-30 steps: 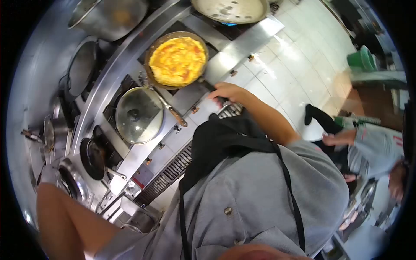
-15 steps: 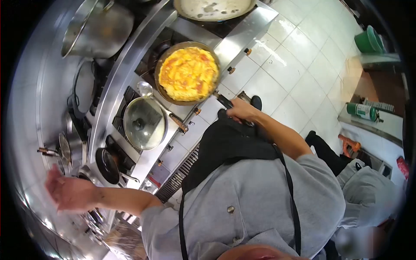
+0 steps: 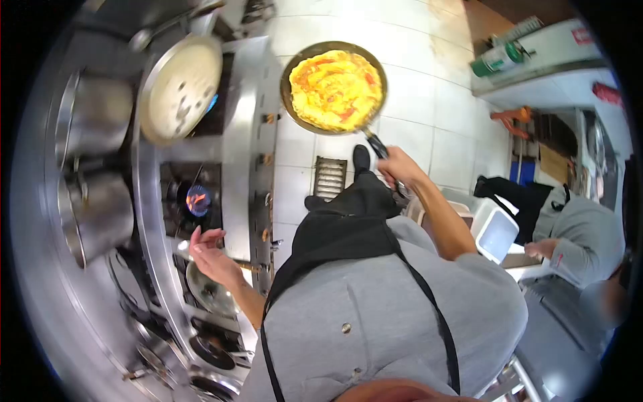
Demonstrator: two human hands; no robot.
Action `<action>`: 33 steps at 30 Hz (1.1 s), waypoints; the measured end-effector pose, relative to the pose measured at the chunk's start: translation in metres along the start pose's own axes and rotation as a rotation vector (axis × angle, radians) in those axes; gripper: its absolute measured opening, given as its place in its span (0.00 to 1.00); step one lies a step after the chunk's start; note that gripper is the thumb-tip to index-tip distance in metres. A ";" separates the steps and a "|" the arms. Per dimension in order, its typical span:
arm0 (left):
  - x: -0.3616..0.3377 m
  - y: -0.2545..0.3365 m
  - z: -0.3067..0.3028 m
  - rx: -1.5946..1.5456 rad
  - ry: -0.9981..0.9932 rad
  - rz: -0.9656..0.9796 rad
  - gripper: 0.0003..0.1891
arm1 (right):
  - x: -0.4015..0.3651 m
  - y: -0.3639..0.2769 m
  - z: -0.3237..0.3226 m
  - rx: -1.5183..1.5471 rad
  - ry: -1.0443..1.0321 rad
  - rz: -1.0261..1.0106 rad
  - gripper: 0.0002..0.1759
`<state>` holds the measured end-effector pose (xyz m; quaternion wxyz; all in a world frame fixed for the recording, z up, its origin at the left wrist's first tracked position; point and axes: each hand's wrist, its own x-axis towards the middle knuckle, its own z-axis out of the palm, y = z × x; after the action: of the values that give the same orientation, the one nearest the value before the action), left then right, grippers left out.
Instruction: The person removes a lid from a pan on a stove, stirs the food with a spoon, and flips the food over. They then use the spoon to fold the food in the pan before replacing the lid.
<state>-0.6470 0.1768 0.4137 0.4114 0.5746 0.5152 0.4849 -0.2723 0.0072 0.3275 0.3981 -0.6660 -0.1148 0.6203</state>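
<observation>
My right hand [image 3: 399, 167] is closed round the black handle of a frying pan [image 3: 286, 95], held out over the tiled floor beyond the front edge of the stove. In the pan lies a round yellow omelette [image 3: 335, 90] with reddish bits. My left hand [image 3: 216, 257] holds nothing, its fingers stretched and slightly apart. It hovers over the stove, near a lit burner [image 3: 197, 199] with no pan on it. Below that hand a glass-lidded pan [image 3: 213, 295] is partly covered by my wrist.
A wide pan of whitish liquid [image 3: 181, 87] stands over a blue flame. Two steel pots [image 3: 100, 120] line the back, and a black pan [image 3: 213, 350] sits nearer me. A co-worker [image 3: 579, 231] in grey stands at right beside a white container [image 3: 495, 231]. A floor grate [image 3: 330, 178] lies by my feet.
The frying pan has come off its burner and moved out over the floor, exposing the flame. My left hand has swung from the far left in over the stove. The whole view has turned.
</observation>
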 end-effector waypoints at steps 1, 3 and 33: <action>0.001 -0.007 0.023 -0.075 -0.075 -0.003 0.22 | 0.024 0.008 -0.003 0.048 0.053 -0.062 0.05; 0.003 -0.012 0.063 -0.026 -0.215 0.002 0.21 | 0.041 0.004 -0.016 0.070 0.085 -0.079 0.06; 0.009 -0.092 0.189 -0.081 -0.328 -0.445 0.21 | 0.120 -0.031 -0.217 0.002 0.514 -0.001 0.11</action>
<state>-0.4792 0.2028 0.2897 0.6083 0.5010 0.5356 0.3034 -0.0379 0.0208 0.2416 0.4152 -0.8014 -0.0095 0.4305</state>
